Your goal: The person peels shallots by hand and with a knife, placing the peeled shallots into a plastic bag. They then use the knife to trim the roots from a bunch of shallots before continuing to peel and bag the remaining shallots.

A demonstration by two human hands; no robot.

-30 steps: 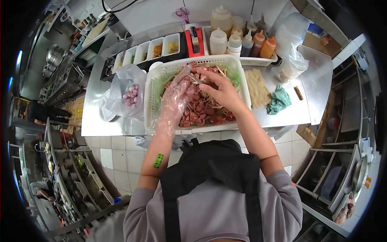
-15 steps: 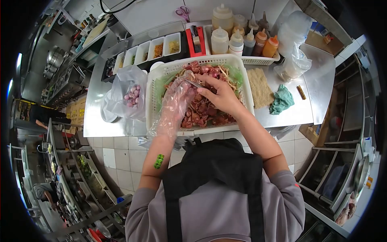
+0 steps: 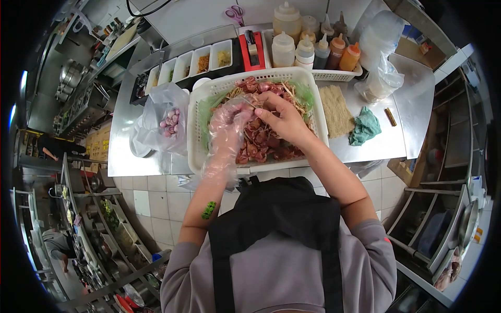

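Curling inward since the earlier frame, the left hand in a clear, crinkled plastic glove (image 3: 228, 122) sits lower over the left half of the white perforated plastic basket (image 3: 196, 148) at the steel counter's (image 3: 146, 166) front edge; I cannot tell whether its bent fingers grip anything. Glossy reddish-purple bulbs with dry stalks (image 3: 258, 148) lie heaped inside. The bare right hand (image 3: 284, 119), barely shifted, pinches a thin, metallic-looking strip (image 3: 250, 104), suggesting a changed left-hand hold during the same close handwork.
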